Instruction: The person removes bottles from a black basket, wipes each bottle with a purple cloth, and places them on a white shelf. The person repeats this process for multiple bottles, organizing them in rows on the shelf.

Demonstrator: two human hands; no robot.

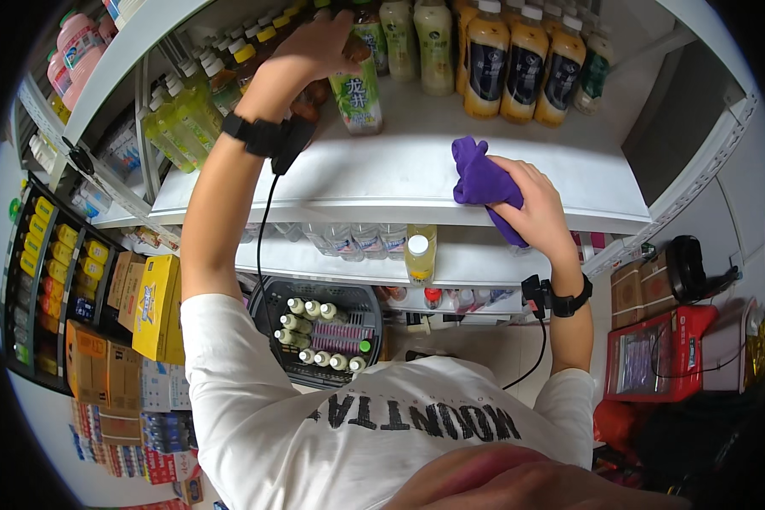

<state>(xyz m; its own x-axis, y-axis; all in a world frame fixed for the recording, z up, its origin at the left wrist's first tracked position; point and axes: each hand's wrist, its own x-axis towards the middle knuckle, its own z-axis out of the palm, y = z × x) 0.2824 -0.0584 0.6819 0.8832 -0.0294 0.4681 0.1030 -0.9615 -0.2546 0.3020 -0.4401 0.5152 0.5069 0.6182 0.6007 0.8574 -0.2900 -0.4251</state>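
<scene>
My left hand (pixel 315 51) reaches to the back left of the white shelf (pixel 414 159) and grips the upper part of a tea bottle with a green label (pixel 357 102). The hand hides part of that bottle's top. My right hand (pixel 535 201) holds a bunched purple cloth (pixel 484 172) at the shelf's front edge, with one end hanging over it. Behind the cloth stand several orange bottles with dark labels (pixel 524 64). Pale green bottles (pixel 435 48) are at the back, left of the orange ones.
Yellow-green bottles (pixel 172 121) line the shelf's left side. On the shelf below are clear water bottles (pixel 366 242) and a yellow drink bottle (pixel 419 258). A dark basket (pixel 268 299) with white-capped bottles is beneath. Cartons (pixel 156 309) stand left, a red box (pixel 688 363) right.
</scene>
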